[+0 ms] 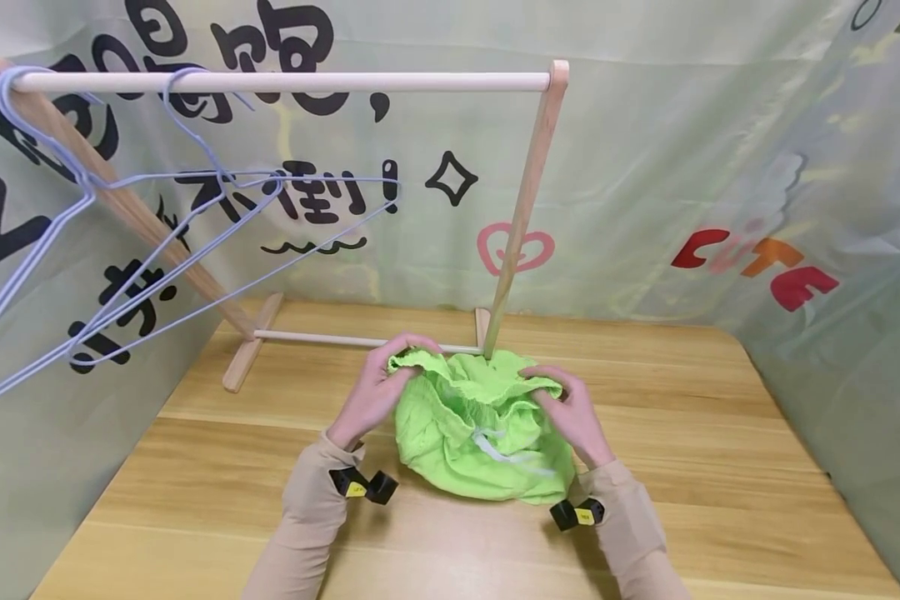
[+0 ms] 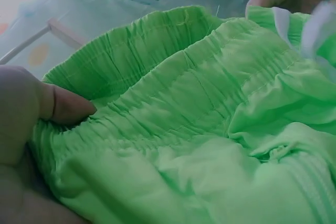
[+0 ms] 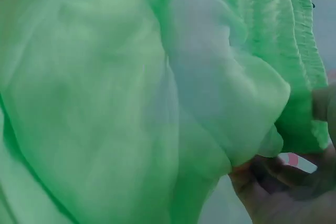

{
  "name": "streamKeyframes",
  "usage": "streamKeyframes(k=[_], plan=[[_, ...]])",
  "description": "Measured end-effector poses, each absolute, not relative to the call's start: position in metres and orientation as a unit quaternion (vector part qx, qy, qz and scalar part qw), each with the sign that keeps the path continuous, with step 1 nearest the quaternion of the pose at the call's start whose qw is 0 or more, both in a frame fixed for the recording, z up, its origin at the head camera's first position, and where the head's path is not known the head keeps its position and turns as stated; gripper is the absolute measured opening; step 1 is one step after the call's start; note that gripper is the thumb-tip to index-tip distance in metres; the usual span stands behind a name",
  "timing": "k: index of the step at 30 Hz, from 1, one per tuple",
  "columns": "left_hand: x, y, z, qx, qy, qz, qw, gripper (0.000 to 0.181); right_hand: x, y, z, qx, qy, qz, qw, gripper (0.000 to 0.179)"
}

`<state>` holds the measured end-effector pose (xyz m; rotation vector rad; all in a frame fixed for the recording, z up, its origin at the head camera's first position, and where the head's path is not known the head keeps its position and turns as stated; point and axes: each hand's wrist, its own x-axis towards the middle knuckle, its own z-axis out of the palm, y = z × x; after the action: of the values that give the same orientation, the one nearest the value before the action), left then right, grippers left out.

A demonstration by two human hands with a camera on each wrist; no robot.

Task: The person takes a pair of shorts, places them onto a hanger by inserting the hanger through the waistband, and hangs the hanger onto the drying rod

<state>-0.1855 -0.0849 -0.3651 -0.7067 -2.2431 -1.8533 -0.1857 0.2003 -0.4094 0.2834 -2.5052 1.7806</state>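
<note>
Lime-green garment (image 1: 457,471) looks crumpled, its elastic waistband (image 2: 189,74) gathered.

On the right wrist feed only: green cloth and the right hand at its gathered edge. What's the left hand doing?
Observer: The left hand pinches the waistband of the green garment, thumb inside the opening.
Operator: Anything hanging nearby?
Observer: Pale blue-purple hangers, hooked over the top bar of a wooden rack. The head view cuts some off at its left edge.
Operator: Where's the rack relative to the cloth?
Observer: Behind it, seen from the head. The right-hand upright comes down just behind the garment; can't tell if they touch.
</note>
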Motion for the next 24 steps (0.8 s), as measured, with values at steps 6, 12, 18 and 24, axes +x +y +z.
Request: streamKeyframes(k=[6,12,18,24], plan=[[-0.185,-0.093,-0.363,-0.198,-0.742,-0.635,0.085,0.033,-0.185,0.203,-0.408,0.045,-0.774,0.618,0.133,0.020],[-0.187,-0.102,-0.362,-0.193,-0.744,-0.632,0.095,0.030,-0.185,0.206,-0.398,0.052,-0.734,0.650,0.190,0.020],[-0.188,-0.118,-0.364,-0.196,-0.736,-0.638,0.112,0.033,-0.186,0.223,-0.387,0.097,-0.717,0.653,0.223,0.021],[-0.194,-0.133,-0.360,-0.169,-0.793,-0.577,0.102,0.038,-0.190,0.244,-0.373,0.170,-0.710,0.634,0.256,0.025]])
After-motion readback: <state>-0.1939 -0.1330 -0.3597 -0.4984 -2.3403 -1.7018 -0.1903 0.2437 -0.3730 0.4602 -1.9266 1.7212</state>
